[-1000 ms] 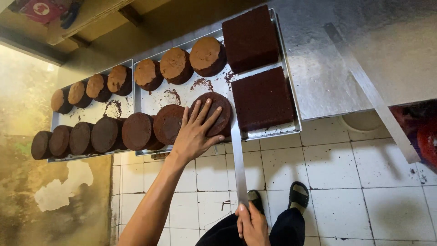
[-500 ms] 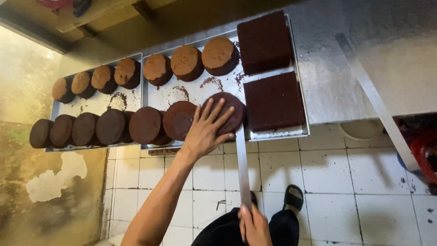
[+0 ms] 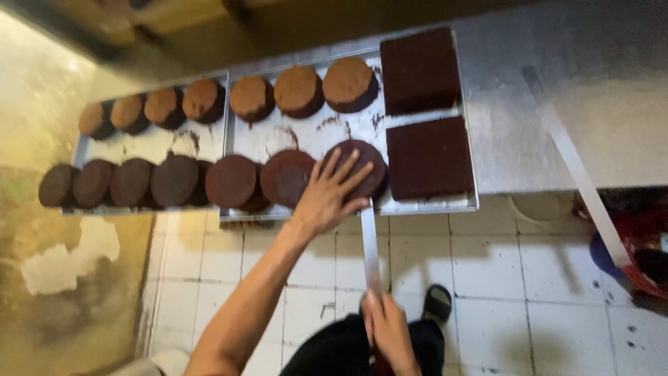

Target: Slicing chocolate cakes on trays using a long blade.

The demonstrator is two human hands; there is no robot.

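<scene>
My left hand (image 3: 332, 191) lies flat with spread fingers on top of a dark round chocolate cake (image 3: 362, 160) at the front of a metal tray (image 3: 327, 132). My right hand (image 3: 386, 327) grips the handle of a long knife (image 3: 369, 244), whose blade reaches into the side of that cake under my left palm. More round cakes (image 3: 233, 181) stand in a row to the left. Two square dark cakes (image 3: 428, 157) lie at the right end of the tray.
A second tray (image 3: 149, 146) to the left holds several round cakes in two rows. Both trays rest on a steel table (image 3: 557, 104). White floor tiles (image 3: 501, 278) and my sandalled foot (image 3: 438, 303) show below. A slanted metal bar (image 3: 591, 195) is at right.
The view has shifted slightly. My left hand stays pressed on the round cake and the right hand keeps the knife at the cake's side.
</scene>
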